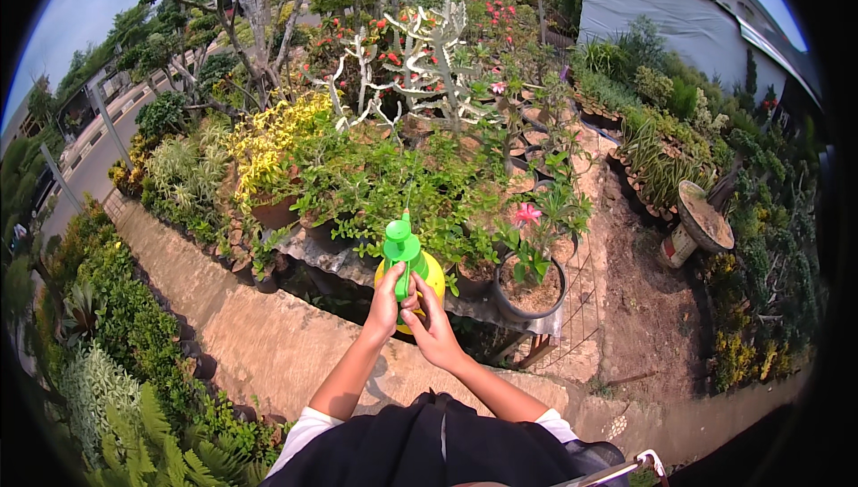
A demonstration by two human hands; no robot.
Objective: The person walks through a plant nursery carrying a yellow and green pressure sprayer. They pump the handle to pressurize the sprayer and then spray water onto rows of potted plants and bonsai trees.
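I'm holding a spray bottle (413, 270), yellow body with a green pump head, up in front of me with both hands, out over the near edge of the plant bed. My left hand (386, 304) is wrapping around the neck just under the green head, fingers closed on it. My right hand (429, 315) is gripping the bottle from the right and lower, fingers curled tight against the yellow body, touching the left hand. The nozzle is pointing away from me toward the leafy green potted plants (393, 188) just beyond it. To the right of the bottle a dark round pot (529, 295) is carrying a pink flower (526, 214). Far behind, a pale branching cactus-like plant (433, 62) is standing among red blooms. A yellow-leaved shrub (268, 143) is sitting to the far left. Below my arms a concrete wall top (268, 335) is running diagonally, with ferns (134, 424) on the near left. A tipped pot (703, 219) is lying on the bare soil at right.
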